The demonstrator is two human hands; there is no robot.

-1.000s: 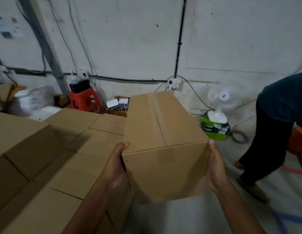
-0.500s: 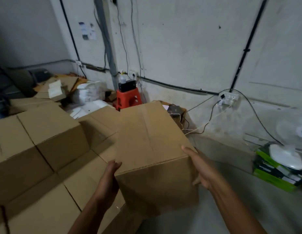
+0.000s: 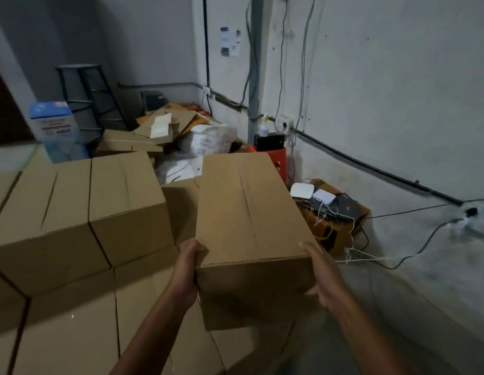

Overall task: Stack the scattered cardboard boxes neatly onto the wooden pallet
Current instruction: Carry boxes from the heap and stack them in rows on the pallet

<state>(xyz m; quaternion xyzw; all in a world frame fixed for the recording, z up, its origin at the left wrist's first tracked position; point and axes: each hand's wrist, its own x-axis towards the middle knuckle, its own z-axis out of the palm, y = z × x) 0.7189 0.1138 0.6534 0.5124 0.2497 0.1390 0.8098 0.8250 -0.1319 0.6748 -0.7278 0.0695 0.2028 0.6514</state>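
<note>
The left hand (image 3: 188,262) has its fingers (image 3: 197,246) curled over the near top edge of a long cardboard box (image 3: 246,212), clamped on its left corner. The right hand (image 3: 320,274) presses flat against the opposite side, fingers spread a little and wrapped round the near right corner, so the box is squeezed between both palms. It is carried lengthwise, pointing toward twelve o'clock, its taped seam running down the middle of the top face, flaps closed; I cannot tell what is inside.

At nine o'clock from it stands the stack of cardboard boxes (image 3: 78,212), an upper row raised above a lower layer that reaches under the left forearm toward seven o'clock. The carried box hangs over the right edge of that lower layer. No pallet shows beneath them.

Further out, at two o'clock, an open brown carton (image 3: 338,231) on the floor holds white devices and tangled cables. At twelve o'clock a red stool (image 3: 278,158) peeps behind the box, with white sacks (image 3: 208,139) and flattened cardboard (image 3: 165,125) toward eleven, and a blue-capped water jug (image 3: 57,131) at ten.
</note>
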